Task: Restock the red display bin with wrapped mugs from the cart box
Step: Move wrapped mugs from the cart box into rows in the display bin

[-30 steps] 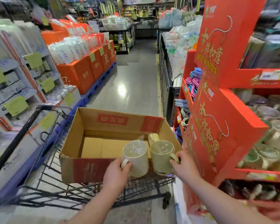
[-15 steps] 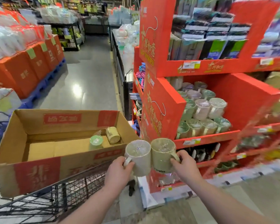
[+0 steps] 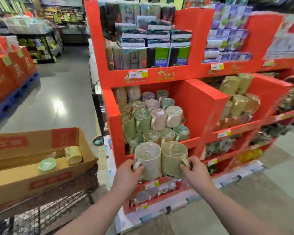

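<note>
My left hand (image 3: 128, 172) grips a wrapped cream mug (image 3: 148, 161) by its handle. Beside it, my right hand (image 3: 194, 172) grips a wrapped pale green mug (image 3: 172, 158) by its handle. Both mugs are upright, side by side, just in front of the lower front edge of the red display bin (image 3: 199, 99). Several wrapped mugs (image 3: 153, 116) are stacked inside that bin. The cardboard cart box (image 3: 41, 177) sits at the lower left on the wire cart, with a yellow mug (image 3: 73, 155) lying on its side and a green mug (image 3: 47, 164) inside.
The wire cart (image 3: 46, 211) stands left of my arms. More red bins hold boxed goods (image 3: 153, 48) above and other mugs (image 3: 238, 97) to the right. A lower shelf (image 3: 153, 192) holds more mugs. Grey aisle floor (image 3: 61, 92) runs back on the left, past orange crates (image 3: 10, 70).
I have turned right from the cart box toward the red display. Both hands carried the two mugs out of the box and up to the front of the bin.
</note>
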